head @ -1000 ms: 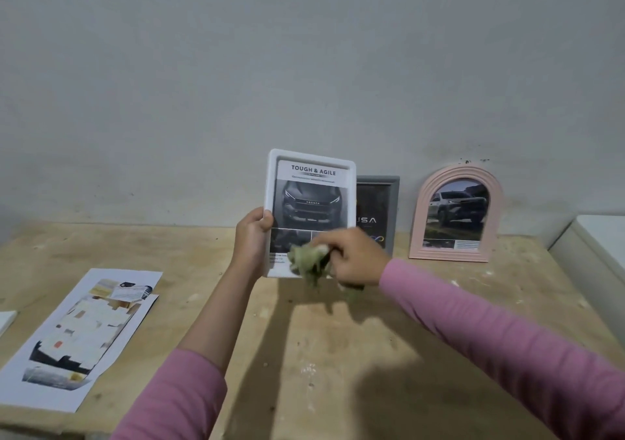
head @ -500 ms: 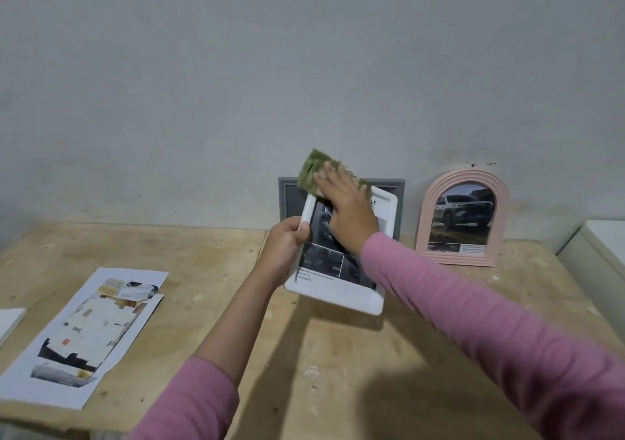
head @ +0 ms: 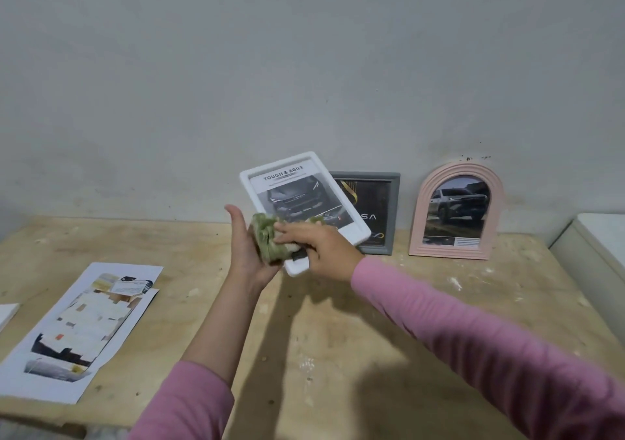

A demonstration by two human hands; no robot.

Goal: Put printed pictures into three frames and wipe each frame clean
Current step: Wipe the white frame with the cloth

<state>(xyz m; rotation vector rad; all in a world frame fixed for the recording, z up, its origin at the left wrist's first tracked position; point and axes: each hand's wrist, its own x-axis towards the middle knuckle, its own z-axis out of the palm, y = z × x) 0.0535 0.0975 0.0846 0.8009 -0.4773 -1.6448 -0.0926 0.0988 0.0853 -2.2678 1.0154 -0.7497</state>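
A white frame [head: 297, 189] holding a car print headed "TOUGH & AGILE" is tilted in the air above the table. My left hand [head: 247, 246] supports its lower left edge, thumb up. My right hand [head: 321, 246] presses a crumpled green cloth [head: 269, 240] against the frame's lower left corner. Behind it, a grey frame [head: 378, 209] with a dark print leans on the wall. To its right stands a pink arched frame [head: 456, 213] with a picture of a car.
A wooden table [head: 338, 321] runs to the grey wall. Cut printed sheets [head: 77, 324] lie at the left, with a white object's corner [head: 6, 314] at the far left edge. A white box-like unit [head: 595, 246] sits at the right.
The cloth hand slid from the frame's top edge down to its lower left corner. The frame turned to tilt the other way, showing its headline again.
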